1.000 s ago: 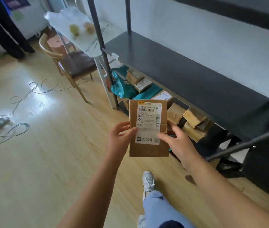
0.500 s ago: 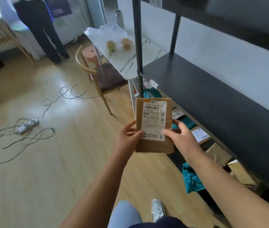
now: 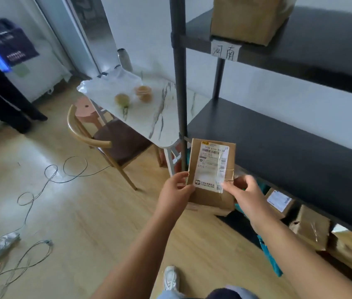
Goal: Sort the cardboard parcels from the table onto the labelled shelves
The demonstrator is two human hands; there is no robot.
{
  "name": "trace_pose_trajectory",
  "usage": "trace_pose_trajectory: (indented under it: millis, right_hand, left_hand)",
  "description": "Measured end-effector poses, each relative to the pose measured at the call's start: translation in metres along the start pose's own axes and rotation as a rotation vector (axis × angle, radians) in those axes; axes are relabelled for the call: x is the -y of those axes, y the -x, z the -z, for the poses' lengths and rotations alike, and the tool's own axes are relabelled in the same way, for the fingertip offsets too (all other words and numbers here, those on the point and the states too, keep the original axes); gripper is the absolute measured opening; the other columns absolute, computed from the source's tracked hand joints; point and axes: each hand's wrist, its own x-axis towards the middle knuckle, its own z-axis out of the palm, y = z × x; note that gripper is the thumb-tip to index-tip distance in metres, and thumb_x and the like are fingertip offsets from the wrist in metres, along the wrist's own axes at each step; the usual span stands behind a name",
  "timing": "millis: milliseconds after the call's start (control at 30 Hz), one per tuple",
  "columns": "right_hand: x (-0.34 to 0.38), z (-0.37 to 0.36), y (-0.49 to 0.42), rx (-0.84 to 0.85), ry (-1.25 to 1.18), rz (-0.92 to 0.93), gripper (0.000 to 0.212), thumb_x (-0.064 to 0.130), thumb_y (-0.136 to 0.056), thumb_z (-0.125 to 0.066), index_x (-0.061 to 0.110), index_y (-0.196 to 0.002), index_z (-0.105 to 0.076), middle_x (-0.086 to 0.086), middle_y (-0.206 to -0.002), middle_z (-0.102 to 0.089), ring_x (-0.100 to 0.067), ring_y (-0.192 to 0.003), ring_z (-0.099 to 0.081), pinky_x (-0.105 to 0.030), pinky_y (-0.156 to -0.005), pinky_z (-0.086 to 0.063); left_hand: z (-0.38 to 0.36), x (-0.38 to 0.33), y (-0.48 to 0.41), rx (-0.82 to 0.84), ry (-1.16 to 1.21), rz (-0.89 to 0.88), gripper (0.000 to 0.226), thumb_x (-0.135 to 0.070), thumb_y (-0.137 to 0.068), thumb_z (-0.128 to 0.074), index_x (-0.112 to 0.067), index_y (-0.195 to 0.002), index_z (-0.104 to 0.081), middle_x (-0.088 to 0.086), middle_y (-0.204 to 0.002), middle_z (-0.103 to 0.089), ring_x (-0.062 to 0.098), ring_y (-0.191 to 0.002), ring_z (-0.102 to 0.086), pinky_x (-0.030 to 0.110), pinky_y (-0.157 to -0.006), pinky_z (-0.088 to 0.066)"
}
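Observation:
I hold a flat cardboard parcel [image 3: 210, 197] with a white shipping label upright in front of me. My left hand [image 3: 176, 190] grips its lower left edge and my right hand [image 3: 245, 194] grips its lower right edge. To the right stands a dark metal shelf unit [image 3: 278, 147]. Its upper shelf carries a handwritten paper label [image 3: 225, 50] with a large cardboard box [image 3: 246, 18] above it. The middle shelf board is bare. Several cardboard parcels [image 3: 310, 229] and teal bags lie on the lowest level.
A white marble-top table [image 3: 166, 117] with two small cups stands behind the shelf post [image 3: 179, 83]. A wooden chair [image 3: 110, 141] sits beside it. Cables and a power strip [image 3: 0, 248] lie on the wood floor at left. A person in dark trousers [image 3: 0, 98] stands far left.
My view has risen, bringing the upper shelf with its paper label and box into sight. The parcel stays in both hands, now lower in the picture and close to the shelf post.

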Motion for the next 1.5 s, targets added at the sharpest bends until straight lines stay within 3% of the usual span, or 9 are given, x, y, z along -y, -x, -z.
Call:
trace_pose_trajectory:
  millis: [300, 433, 600, 733, 900, 1067, 1200, 1333, 1500]
  right_hand:
    - [0.039, -0.014, -0.032, -0.187, -0.095, -0.026, 0.036, 0.036, -0.085, -0.071, 0.023, -0.114, -0.054, 0.012, -0.100, -0.061, -0.002, -0.087, -0.057, -0.021, -0.061, -0.041]
    - [0.058, -0.009, -0.068, -0.201, -0.104, -0.015, 0.048, 0.037, -0.084, -0.071, 0.022, -0.126, -0.053, 0.005, -0.116, -0.063, -0.014, -0.104, -0.059, -0.029, -0.075, -0.047]
    - [0.073, -0.004, -0.109, -0.183, -0.146, -0.013, 0.052, 0.039, -0.084, -0.070, 0.025, -0.131, -0.053, 0.005, -0.123, -0.062, -0.015, -0.111, -0.059, -0.039, -0.094, -0.049]
    - [0.080, -0.006, -0.133, -0.182, -0.142, -0.006, 0.057, 0.032, -0.089, -0.067, 0.024, -0.142, -0.047, 0.003, -0.130, -0.059, -0.014, -0.109, -0.056, -0.026, -0.076, -0.044]
    - [0.093, -0.003, -0.157, -0.208, -0.143, -0.006, 0.056, 0.025, -0.093, -0.064, 0.021, -0.145, -0.045, 0.007, -0.123, -0.057, 0.000, -0.084, -0.051, -0.015, -0.064, -0.036]
    - [0.107, -0.004, -0.173, -0.313, -0.121, -0.030, 0.055, 0.022, -0.094, -0.062, 0.019, -0.146, -0.043, -0.001, -0.141, -0.053, -0.018, -0.121, -0.052, -0.026, -0.085, -0.037]
    - [0.110, -0.012, -0.178, -0.331, -0.084, -0.074, 0.052, 0.020, -0.095, -0.060, 0.016, -0.145, -0.045, -0.002, -0.140, -0.055, -0.017, -0.119, -0.054, -0.023, -0.080, -0.039]
    - [0.107, -0.021, -0.169, -0.374, -0.065, -0.113, 0.054, 0.020, -0.095, -0.060, 0.016, -0.146, -0.042, -0.004, -0.143, -0.053, -0.022, -0.127, -0.051, -0.028, -0.091, -0.038]
    - [0.107, -0.031, -0.151, -0.472, -0.068, -0.120, 0.053, 0.021, -0.093, -0.061, 0.015, -0.144, -0.044, -0.004, -0.138, -0.057, -0.021, -0.122, -0.054, -0.028, -0.089, -0.039]
  left_hand:
    - [0.011, -0.048, -0.081, 0.237, -0.034, -0.052, 0.044, -0.015, -0.097, -0.054, -0.019, -0.141, -0.054, -0.005, -0.110, -0.070, 0.009, -0.100, -0.065, 0.022, -0.082, -0.052]
    - [-0.003, -0.069, -0.129, 0.251, -0.090, -0.040, 0.050, -0.021, -0.097, -0.053, -0.025, -0.146, -0.047, -0.003, -0.116, -0.069, 0.018, -0.106, -0.067, 0.041, -0.098, -0.053]
    - [-0.017, -0.094, -0.172, 0.247, -0.150, -0.026, 0.045, -0.022, -0.099, -0.050, -0.026, -0.144, -0.047, -0.001, -0.121, -0.067, 0.021, -0.103, -0.067, 0.037, -0.083, -0.057]
    - [-0.027, -0.103, -0.201, 0.176, -0.182, -0.028, 0.036, -0.023, -0.096, -0.056, -0.017, -0.131, -0.053, 0.001, -0.123, -0.065, 0.018, -0.105, -0.064, 0.038, -0.095, -0.052]
    - [-0.034, -0.114, -0.223, 0.224, -0.201, -0.048, 0.036, -0.020, -0.097, -0.053, -0.018, -0.133, -0.053, 0.000, -0.125, -0.065, 0.018, -0.104, -0.064, 0.039, -0.094, -0.053]
    - [-0.042, -0.134, -0.240, 0.276, -0.266, -0.135, 0.051, -0.019, -0.099, -0.047, -0.025, -0.149, -0.040, 0.004, -0.136, -0.058, 0.009, -0.070, -0.058, 0.022, -0.055, -0.045]
    - [-0.041, -0.136, -0.243, 0.334, -0.317, -0.132, 0.051, -0.018, -0.101, -0.042, -0.022, -0.151, -0.034, 0.003, -0.139, -0.057, 0.011, -0.080, -0.060, 0.026, -0.068, -0.051]
    - [-0.033, -0.132, -0.239, 0.393, -0.364, -0.144, 0.058, -0.021, -0.103, -0.043, -0.019, -0.156, -0.020, 0.002, -0.154, -0.041, 0.006, -0.095, -0.055, 0.007, -0.058, -0.037]
    - [-0.018, -0.116, -0.234, 0.405, -0.466, -0.215, 0.066, -0.026, -0.101, -0.046, -0.021, -0.158, -0.013, 0.006, -0.160, -0.031, 0.023, -0.132, -0.047, 0.027, -0.095, -0.046]
